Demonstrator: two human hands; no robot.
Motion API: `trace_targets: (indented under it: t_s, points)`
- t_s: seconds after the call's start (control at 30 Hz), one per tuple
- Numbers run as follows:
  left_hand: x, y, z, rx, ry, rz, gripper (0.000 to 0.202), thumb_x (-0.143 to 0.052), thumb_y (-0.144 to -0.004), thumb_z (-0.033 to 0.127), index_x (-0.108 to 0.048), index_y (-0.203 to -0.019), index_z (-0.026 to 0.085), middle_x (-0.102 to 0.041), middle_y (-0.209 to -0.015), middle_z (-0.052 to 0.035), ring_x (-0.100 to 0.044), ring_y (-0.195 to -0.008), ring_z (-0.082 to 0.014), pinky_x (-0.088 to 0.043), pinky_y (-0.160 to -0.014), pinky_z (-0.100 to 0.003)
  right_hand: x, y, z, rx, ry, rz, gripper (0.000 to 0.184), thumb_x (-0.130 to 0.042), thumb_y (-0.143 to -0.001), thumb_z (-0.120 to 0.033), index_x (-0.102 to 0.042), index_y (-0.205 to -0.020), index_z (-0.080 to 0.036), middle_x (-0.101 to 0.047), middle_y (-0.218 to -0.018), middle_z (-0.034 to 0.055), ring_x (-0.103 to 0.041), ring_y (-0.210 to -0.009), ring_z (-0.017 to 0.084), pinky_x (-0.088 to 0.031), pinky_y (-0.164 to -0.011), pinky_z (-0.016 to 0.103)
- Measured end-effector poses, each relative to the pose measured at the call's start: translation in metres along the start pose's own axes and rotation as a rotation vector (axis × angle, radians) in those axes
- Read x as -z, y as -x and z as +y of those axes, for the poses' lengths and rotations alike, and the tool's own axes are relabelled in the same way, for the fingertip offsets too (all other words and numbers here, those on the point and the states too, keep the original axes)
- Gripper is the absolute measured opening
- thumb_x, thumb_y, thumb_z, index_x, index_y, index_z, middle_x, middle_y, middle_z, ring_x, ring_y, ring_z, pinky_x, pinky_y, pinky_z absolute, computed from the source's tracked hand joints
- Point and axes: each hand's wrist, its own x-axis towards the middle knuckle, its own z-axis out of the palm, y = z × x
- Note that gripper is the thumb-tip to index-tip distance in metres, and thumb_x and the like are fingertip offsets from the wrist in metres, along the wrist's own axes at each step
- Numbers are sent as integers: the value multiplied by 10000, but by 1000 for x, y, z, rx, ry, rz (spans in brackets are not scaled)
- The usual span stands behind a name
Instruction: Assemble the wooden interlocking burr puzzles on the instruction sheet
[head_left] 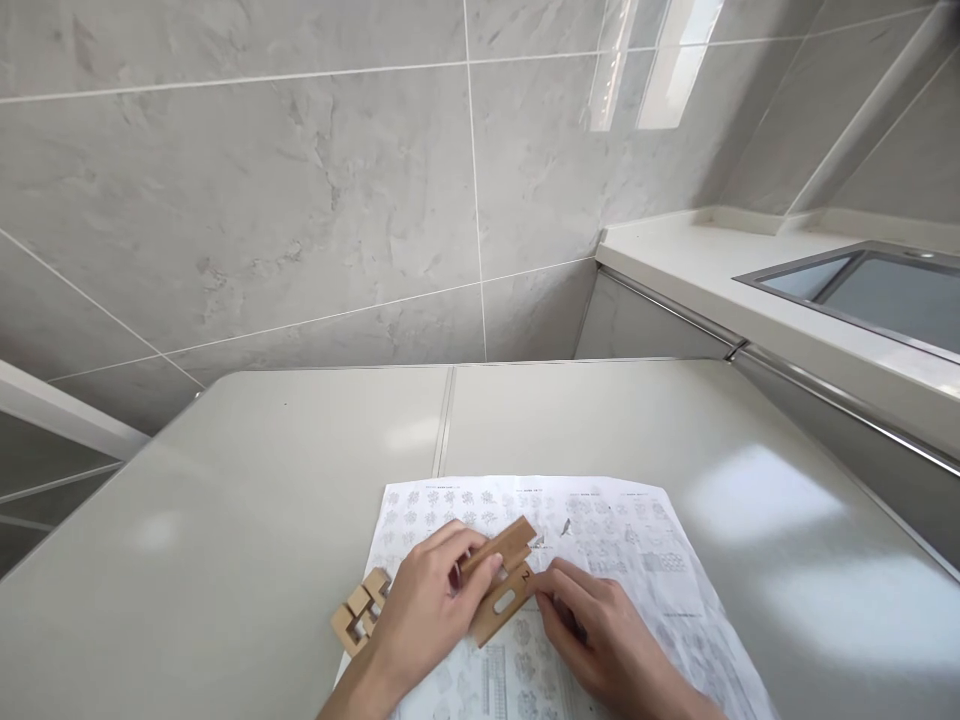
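Note:
My left hand (436,585) is closed around two brown wooden puzzle pieces over the paper sheet. The upper one is a notched wooden bar (517,540), tilted up to the right and partly covered by my fingers. Below it, a flat wooden piece (487,622) shows an oval slot and a dark "2" near its right end. My right hand (592,622) has its thumb and index finger pinched at that numbered end; its other fingers are curled. Left of my left wrist lie lighter notched wooden pieces (347,627), partly hidden by the hand.
A creased paper sheet (660,600) printed with small diagrams lies under my hands on the pale folding table (247,480). A seam runs across the tabletop. A white counter (675,255) with an inset sink (885,290) stands at right. Grey tiled wall (300,200) rises behind.

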Motion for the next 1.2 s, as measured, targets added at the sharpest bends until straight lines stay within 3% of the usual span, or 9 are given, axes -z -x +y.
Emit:
trace_targets:
  t_s: [0.13, 0.27, 0.4, 0.57, 0.73, 0.93, 1.03, 1.13, 1.2]
  points:
    - [-2, 3, -6, 60, 435, 7, 417, -466, -1108, 602, -596, -966, 232, -719, -905, -6, -648, -613, -144, -500, -626, -283, 2, -3, -5, 122, -2, 52, 279, -486, -1003, -49, -612, -1150, -249, -699, -1099, 81, -694, -905, 229, -591, -756, 347]
    - [-12, 5, -8, 51, 590, -3, 428, -424, -1130, 608, -552, -982, 228, -598, -749, 49, -470, -527, -90, -440, -609, -248, 2, -4, -5, 194, 49, 0, 364, -565, -982, -21, -595, -1269, -244, -700, -1273, 113, -622, -1190, 314, -606, -983, 471]
    - [-25, 8, -12, 85, 650, -17, 483, -401, -1121, 653, -516, -924, 227, -453, -684, 69, -348, -552, -98, -358, -577, -236, -1, -3, -1, 188, 40, -24, 362, -657, -978, -42, -593, -1267, -249, -694, -1212, 107, -614, -1135, 317, -623, -934, 483]
    - [-35, 13, -16, 142, 757, -23, 528, -436, -1090, 701, -470, -856, 229, -424, -680, 65, -329, -569, -106, -305, -544, -229, -5, -1, 4, 167, 24, -20, 334, -738, -941, -70, -598, -1186, -248, -684, -1094, 87, -617, -1014, 301, -633, -838, 461]
    - [-38, 17, -13, 195, 818, 8, 511, -442, -1083, 711, -561, -951, 232, -430, -705, 63, -315, -575, -107, -365, -588, -218, -7, 0, 8, 177, 53, -11, 365, -789, -908, -96, -592, -1179, -241, -676, -1063, 84, -621, -965, 295, -630, -793, 443]
    - [-38, 14, -21, 9, 468, 178, 449, -375, -1139, 584, -566, -920, 241, -527, -738, 20, -497, -639, -153, -460, -634, -258, -8, 0, 9, 192, 68, -9, 369, -805, -903, -124, -598, -1184, -242, -682, -1049, 76, -636, -934, 280, -619, -779, 409]
    - [-37, 15, -29, -58, 180, 235, 335, -349, -1161, 461, -619, -1151, 264, -669, -821, -8, -646, -697, -191, -534, -670, -293, -8, -1, 11, 201, 69, -5, 357, -798, -904, -126, -597, -1175, -241, -682, -1034, 73, -637, -913, 272, -610, -767, 396]
    - [-37, 16, -34, -129, -33, 324, 344, -374, -1155, 331, -506, -1472, 301, -758, -983, -32, -752, -854, -223, -612, -765, -328, -10, -1, 14, 222, 66, 4, 335, -783, -913, -132, -595, -1169, -238, -682, -1022, 69, -635, -904, 270, -602, -770, 401]
    - [-37, 16, -38, -218, -145, 363, 400, -386, -1139, 249, -457, -1523, 333, -762, -1087, -41, -757, -907, -226, -628, -793, -343, -11, -2, 16, 231, 66, 10, 318, -772, -922, -140, -597, -1168, -239, -685, -1020, 66, -637, -898, 268, -596, -764, 400]
